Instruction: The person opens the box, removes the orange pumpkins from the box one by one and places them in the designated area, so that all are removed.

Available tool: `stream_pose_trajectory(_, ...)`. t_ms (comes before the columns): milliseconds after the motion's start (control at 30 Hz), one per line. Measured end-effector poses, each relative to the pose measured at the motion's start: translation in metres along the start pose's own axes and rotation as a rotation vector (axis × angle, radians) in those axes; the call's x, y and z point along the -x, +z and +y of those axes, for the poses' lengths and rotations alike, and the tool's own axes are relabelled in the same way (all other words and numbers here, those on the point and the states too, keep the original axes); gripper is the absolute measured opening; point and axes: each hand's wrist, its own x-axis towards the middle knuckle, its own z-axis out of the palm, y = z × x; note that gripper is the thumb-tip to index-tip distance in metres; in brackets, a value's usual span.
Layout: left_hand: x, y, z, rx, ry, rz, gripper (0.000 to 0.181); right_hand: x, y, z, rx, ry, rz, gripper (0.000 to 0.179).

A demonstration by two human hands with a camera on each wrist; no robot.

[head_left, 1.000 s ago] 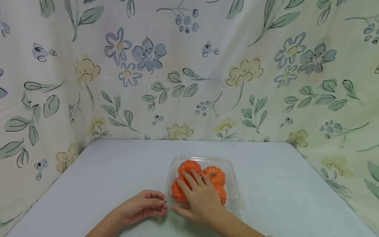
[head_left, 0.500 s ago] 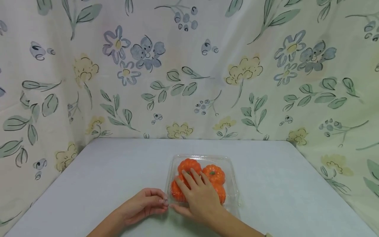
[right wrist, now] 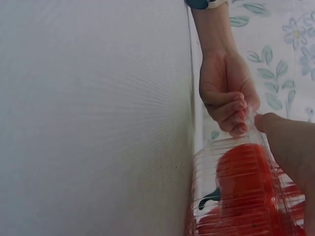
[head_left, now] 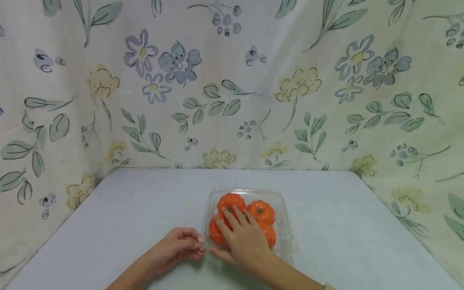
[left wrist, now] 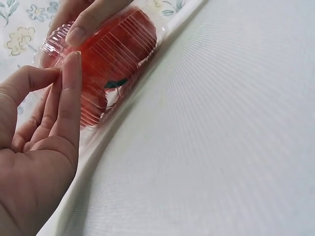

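Observation:
A clear plastic clamshell container [head_left: 284,225] lies on the table with several small orange pumpkins [head_left: 262,212] inside; one green stem shows through its ribbed wall in both wrist views. My left hand [head_left: 177,247] pinches the container's near left corner between thumb and forefinger, its other fingers curled below. Spread across the lid lies my right hand [head_left: 244,239], fingers fairly straight, hiding part of the pumpkins. Its thumb touches the rim close to the left fingertips. In the right wrist view, the left hand [right wrist: 229,96] is at that corner.
The container stands on a white-covered table [head_left: 145,201], near its front. A floral curtain [head_left: 232,80] hangs behind the table and along both sides. A watch [right wrist: 199,4] is on the left wrist.
The left fingers have shifted slightly at the container's corner, closer in against the rim. The right hand has stayed on the lid. The head view has tilted a little.

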Motion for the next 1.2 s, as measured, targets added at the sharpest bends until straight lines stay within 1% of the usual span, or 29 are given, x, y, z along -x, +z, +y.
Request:
stream_pose_trajectory(233,-0.001,0.000,0.004,-0.061,0.039,-0.003,0.022,-0.001,-0.001,0.000,0.017,-0.011,0.019,0.070)
stream_pose_trajectory(367,0.000,0.000,0.007,-0.086,0.055,-0.009,0.021,-0.002,-0.002,0.000,0.020,-0.011,0.014,0.070)
stream_pose_trajectory(600,0.000,0.000,0.010,-0.131,0.054,-0.013,0.017,-0.003,-0.003,0.002,-0.004,-0.007,-0.001,0.067)
stream_pose_trajectory(667,0.000,-0.001,0.009,-0.126,0.052,-0.015,0.017,-0.004,-0.004,0.002,-0.001,-0.009,-0.004,0.068)
stream_pose_trajectory(767,0.001,-0.003,0.007,-0.088,0.047,-0.018,0.021,-0.004,-0.003,0.002,0.011,-0.017,-0.010,0.069)
stream_pose_trajectory(900,0.002,-0.005,0.003,-0.051,0.039,-0.007,0.026,-0.004,-0.004,0.002,0.022,-0.030,-0.013,0.069)
stream_pose_trajectory(1067,0.003,-0.006,-0.001,-0.043,0.031,0.017,0.026,-0.002,-0.006,0.003,0.014,-0.036,-0.037,0.070)
stream_pose_trajectory(1200,0.002,-0.005,-0.002,-0.036,0.012,0.024,0.026,-0.001,-0.007,0.006,-0.021,-0.027,-0.056,0.072)
